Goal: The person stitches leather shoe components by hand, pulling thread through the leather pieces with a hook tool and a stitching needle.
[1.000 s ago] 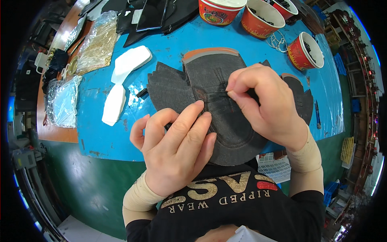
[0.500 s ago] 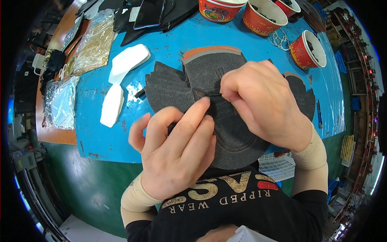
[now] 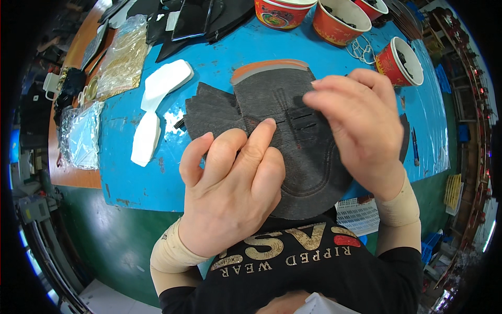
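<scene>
Several dark grey fabric pieces that look like shoe uppers (image 3: 314, 172) lie fanned over the near table edge. The top one has short slits, a curved stitch line at its near end and an orange and grey far edge. My left hand (image 3: 230, 183) grips its left side, the index fingertip pressed beside the slits and the other fingers bent; its thumb is partly hidden. Raised just right of the slits, my right hand (image 3: 361, 125) has its fingers loosely apart, slightly blurred, with nothing visible in them.
Red paper tubs (image 3: 342, 23) with small black parts stand at the back right. White shaped pads (image 3: 166, 78), a phone (image 3: 192, 18) and plastic bags (image 3: 123, 57) lie left and behind. A pen-like tool (image 3: 415, 146) is at right, a printed sheet (image 3: 358, 214) below the table edge.
My right hand has opened from its pinch on a thin dark strip and moved up and right, uncovering the slits. My left hand has shifted slightly on the fabric.
</scene>
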### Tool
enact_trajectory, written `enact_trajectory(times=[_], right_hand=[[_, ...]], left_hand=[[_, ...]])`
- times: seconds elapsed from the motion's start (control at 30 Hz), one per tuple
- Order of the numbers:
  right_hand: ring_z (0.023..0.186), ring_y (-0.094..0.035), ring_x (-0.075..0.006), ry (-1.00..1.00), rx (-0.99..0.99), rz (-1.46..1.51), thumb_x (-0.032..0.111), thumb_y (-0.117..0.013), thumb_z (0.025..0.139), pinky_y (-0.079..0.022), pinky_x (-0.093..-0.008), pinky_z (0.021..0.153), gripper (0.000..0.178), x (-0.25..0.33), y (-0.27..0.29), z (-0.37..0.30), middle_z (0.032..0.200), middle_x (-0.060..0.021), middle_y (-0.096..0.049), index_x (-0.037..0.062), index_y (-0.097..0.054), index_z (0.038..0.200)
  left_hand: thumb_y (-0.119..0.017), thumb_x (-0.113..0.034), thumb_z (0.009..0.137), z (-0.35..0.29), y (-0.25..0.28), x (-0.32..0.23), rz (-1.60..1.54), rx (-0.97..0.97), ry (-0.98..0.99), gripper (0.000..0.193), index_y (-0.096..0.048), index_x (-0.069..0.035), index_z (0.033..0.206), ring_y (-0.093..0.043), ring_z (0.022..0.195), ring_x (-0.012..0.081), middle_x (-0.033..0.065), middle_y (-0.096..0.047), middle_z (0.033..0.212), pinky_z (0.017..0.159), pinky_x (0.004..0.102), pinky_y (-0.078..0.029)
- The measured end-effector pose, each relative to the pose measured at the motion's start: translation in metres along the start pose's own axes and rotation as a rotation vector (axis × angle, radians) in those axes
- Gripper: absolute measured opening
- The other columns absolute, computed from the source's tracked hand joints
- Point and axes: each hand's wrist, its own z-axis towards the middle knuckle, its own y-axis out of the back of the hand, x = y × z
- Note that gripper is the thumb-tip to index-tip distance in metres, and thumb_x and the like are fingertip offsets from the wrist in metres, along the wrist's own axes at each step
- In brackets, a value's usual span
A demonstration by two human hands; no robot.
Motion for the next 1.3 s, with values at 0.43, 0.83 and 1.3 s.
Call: enact_trajectory(times=[0.43, 0.83, 1.3], right_hand=[[0.11, -0.049, -0.0277, 0.104, 0.229, -0.124, 0.009, -0.063, 0.065, -0.04, -0.039, 0.088, 0.028, 0.012, -0.008, -0.004, 0.11, -0.0062, -0.058, 0.0079, -0.07, 0.092], [0.099, -0.057, -0.0276, 0.056, -0.232, -0.051, 0.008, -0.059, 0.076, -0.042, -0.0405, 0.087, 0.02, -0.023, 0.003, -0.011, 0.106, -0.0083, -0.061, 0.0079, -0.066, 0.095], [0.086, -0.066, -0.0292, -0.716, 0.247, -0.569, 0.017, -0.063, 0.083, -0.05, -0.0419, 0.07, 0.009, -0.22, 0.085, -0.023, 0.09, -0.0137, -0.069, 0.0107, -0.069, 0.088]], left_hand=[[-0.061, -0.017, 0.072, -0.002, -0.001, 0.006, 0.1, 0.045, -0.026, 0.029, -0.055, -0.015, 0.1, -0.054, 0.097, 0.0151, 0.0009, -0.062, 0.116, 0.107, 0.0411, -0.019], [-0.062, -0.008, 0.073, -0.01, -0.007, 0.013, 0.083, -0.09, -0.067, 0.027, -0.062, -0.009, 0.099, -0.055, 0.091, 0.0177, 0.0026, -0.065, 0.116, 0.103, 0.0386, -0.024], [-0.058, -0.002, 0.077, -0.026, 0.006, -0.013, 0.035, -0.19, 0.058, 0.023, -0.064, -0.004, 0.099, -0.056, 0.105, 0.0266, 0.0092, -0.065, 0.115, 0.103, 0.0423, -0.027]])
